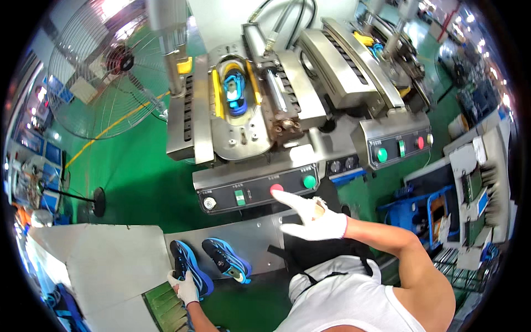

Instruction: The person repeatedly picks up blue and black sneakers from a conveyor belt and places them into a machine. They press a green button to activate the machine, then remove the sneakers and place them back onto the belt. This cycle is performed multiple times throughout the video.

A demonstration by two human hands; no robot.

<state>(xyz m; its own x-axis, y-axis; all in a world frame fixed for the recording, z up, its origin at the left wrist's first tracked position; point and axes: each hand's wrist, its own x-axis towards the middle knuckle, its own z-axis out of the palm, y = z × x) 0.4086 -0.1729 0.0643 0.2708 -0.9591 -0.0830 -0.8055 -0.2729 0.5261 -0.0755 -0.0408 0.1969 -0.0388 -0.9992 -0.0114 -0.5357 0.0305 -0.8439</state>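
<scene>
The left hand (187,288), in a white glove, grips the near end of a black shoe with a blue sole (192,264), thumb on one side and fingers over the other. The right hand (313,217), also gloved in white, holds nothing visible; its index finger is stretched out, the thumb stands well apart from it and the other fingers look curled. The index fingertip meets the lower edge of a red button (276,188), though whether it is pressing cannot be told. Just beside the held shoe, a matching shoe (226,259) lies on a grey metal bench (265,235), its toe and heel running roughly the same way. Below the left hand is a green ribbed panel (165,310), and to its left a broad pale board (99,271). The red button sits on a dark control panel (257,193), between a green button (310,181) to its right and a green switch (239,197) and a pale round knob (209,203) to its left. Behind that panel, a metal machine (239,141) carries another black and blue shoe (235,91) in its oval bed, between yellow strips. A second machine (343,69) stands to the right with its own control panel (401,147). Farther out are a wire-caged fan (119,58) at upper left, a blue cart (406,213) at right and green floor (130,177) crossed by a yellow line.
</scene>
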